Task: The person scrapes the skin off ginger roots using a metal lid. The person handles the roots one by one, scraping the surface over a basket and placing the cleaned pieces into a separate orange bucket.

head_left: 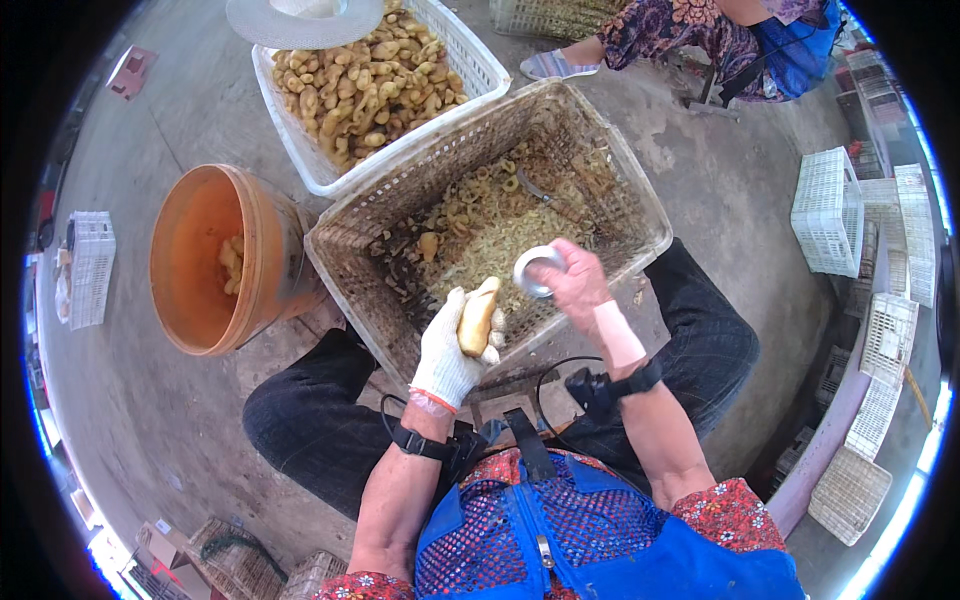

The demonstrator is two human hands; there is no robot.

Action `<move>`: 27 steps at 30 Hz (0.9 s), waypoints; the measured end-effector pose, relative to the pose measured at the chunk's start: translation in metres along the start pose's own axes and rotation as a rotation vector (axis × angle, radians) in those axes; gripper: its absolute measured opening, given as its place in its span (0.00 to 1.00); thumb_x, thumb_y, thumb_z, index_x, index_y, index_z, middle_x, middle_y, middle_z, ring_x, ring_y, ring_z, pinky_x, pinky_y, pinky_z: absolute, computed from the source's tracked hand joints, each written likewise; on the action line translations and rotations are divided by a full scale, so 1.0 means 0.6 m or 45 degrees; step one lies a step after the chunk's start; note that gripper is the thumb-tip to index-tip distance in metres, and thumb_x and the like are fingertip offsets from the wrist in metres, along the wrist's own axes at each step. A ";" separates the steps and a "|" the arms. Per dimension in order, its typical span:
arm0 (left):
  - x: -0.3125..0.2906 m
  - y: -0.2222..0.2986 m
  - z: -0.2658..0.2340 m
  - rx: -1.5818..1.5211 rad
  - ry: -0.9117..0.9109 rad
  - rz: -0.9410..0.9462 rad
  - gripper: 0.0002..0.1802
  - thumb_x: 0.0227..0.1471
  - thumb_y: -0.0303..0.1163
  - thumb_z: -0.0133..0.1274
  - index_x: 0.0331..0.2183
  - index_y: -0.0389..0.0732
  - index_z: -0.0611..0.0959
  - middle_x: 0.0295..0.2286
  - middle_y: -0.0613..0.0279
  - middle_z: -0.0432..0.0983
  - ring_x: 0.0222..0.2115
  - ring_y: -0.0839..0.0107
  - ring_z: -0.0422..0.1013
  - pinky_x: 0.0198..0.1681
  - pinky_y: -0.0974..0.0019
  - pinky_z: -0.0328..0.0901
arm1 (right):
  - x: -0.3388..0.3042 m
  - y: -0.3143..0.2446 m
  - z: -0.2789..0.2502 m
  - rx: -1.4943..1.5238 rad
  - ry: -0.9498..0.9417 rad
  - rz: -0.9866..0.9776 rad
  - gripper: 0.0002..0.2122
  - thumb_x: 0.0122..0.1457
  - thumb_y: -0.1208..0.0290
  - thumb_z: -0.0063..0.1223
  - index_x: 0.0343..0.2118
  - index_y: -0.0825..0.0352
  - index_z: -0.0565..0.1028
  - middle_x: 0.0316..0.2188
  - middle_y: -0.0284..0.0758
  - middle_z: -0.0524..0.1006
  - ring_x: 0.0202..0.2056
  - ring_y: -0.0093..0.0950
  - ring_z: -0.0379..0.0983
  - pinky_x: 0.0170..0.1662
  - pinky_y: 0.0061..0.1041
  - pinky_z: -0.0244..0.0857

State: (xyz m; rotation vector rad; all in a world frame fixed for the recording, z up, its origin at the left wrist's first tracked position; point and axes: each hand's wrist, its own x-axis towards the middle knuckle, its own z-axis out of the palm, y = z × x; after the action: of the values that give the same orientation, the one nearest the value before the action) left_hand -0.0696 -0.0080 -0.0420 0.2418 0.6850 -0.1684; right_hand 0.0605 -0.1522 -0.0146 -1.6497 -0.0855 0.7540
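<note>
A peeled, yellowish piece of ginger (478, 318) sits in my left hand (446, 352), which wears a white knitted glove with its fingers closed around the piece. To the right, my bare right hand (582, 286) grips a pale, shiny ring-shaped tool (521, 276), held a little apart from the ginger. Both hands are over the near side of a dirty plastic crate (632, 185) between my knees. Inside that crate lie shredded peelings (480, 240), a brownish lump (428, 245) and a curved strip, perhaps a handle.
Behind the crate stands a white basket (482, 62) heaped with unpeeled ginger (375, 95), a pale hat (305, 12) at its far edge. An orange bucket (190, 265) at left holds some ginger pieces. Another person's foot (560, 65) rests at the far right. White crates (828, 212) line the right side.
</note>
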 end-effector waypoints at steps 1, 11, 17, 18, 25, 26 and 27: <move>-0.001 -0.002 0.002 0.019 0.074 0.013 0.25 0.60 0.49 0.43 0.48 0.39 0.75 0.28 0.59 0.74 0.21 0.70 0.69 0.18 0.71 0.65 | -0.013 -0.014 0.018 -0.045 -0.103 0.015 0.05 0.53 0.74 0.58 0.33 0.65 0.75 0.28 0.29 0.77 0.31 0.18 0.71 0.37 0.21 0.66; -0.017 -0.001 0.029 -0.078 0.003 -0.034 0.24 0.59 0.46 0.45 0.49 0.39 0.74 0.33 0.59 0.76 0.20 0.69 0.68 0.15 0.74 0.63 | 0.059 0.077 -0.089 -0.502 0.387 -0.149 0.06 0.51 0.74 0.59 0.32 0.63 0.75 0.30 0.32 0.79 0.30 0.24 0.73 0.35 0.24 0.68; -0.018 0.002 0.040 -0.123 -0.002 0.008 0.24 0.59 0.47 0.44 0.49 0.39 0.74 0.32 0.60 0.76 0.20 0.68 0.68 0.16 0.73 0.63 | -0.027 -0.047 -0.004 -0.254 -0.104 -0.128 0.07 0.53 0.73 0.58 0.34 0.66 0.75 0.29 0.33 0.79 0.32 0.22 0.73 0.38 0.24 0.67; -0.020 0.002 0.046 -0.085 -0.005 0.027 0.24 0.59 0.47 0.45 0.49 0.39 0.74 0.32 0.60 0.76 0.20 0.68 0.68 0.16 0.73 0.64 | -0.040 -0.049 0.012 -0.321 -0.181 -0.170 0.08 0.52 0.73 0.59 0.34 0.66 0.75 0.29 0.33 0.79 0.32 0.22 0.73 0.39 0.24 0.67; -0.043 0.009 0.053 0.110 -0.105 0.186 0.23 0.59 0.44 0.48 0.50 0.39 0.73 0.28 0.64 0.71 0.22 0.70 0.68 0.18 0.72 0.62 | 0.044 -0.023 -0.083 -0.642 0.238 -0.373 0.08 0.49 0.71 0.60 0.32 0.66 0.75 0.27 0.37 0.78 0.28 0.30 0.74 0.35 0.27 0.67; -0.045 0.010 0.064 0.153 -0.113 0.227 0.23 0.58 0.43 0.49 0.50 0.40 0.73 0.29 0.65 0.71 0.24 0.71 0.68 0.19 0.71 0.63 | 0.039 -0.051 -0.091 -0.646 0.292 -0.435 0.09 0.49 0.70 0.60 0.32 0.66 0.75 0.26 0.38 0.78 0.27 0.31 0.74 0.34 0.26 0.67; -0.049 0.011 0.079 0.198 -0.121 0.268 0.22 0.58 0.43 0.49 0.50 0.41 0.73 0.30 0.66 0.70 0.25 0.71 0.67 0.21 0.71 0.64 | 0.031 -0.081 -0.096 -0.604 0.234 -0.296 0.09 0.49 0.72 0.61 0.32 0.66 0.75 0.27 0.35 0.78 0.28 0.28 0.74 0.33 0.25 0.68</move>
State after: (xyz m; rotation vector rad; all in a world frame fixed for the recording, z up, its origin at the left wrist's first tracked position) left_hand -0.0618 -0.0127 0.0137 0.4500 0.5486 -0.0314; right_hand 0.1216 -0.1814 0.0230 -2.1068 -0.3400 0.4182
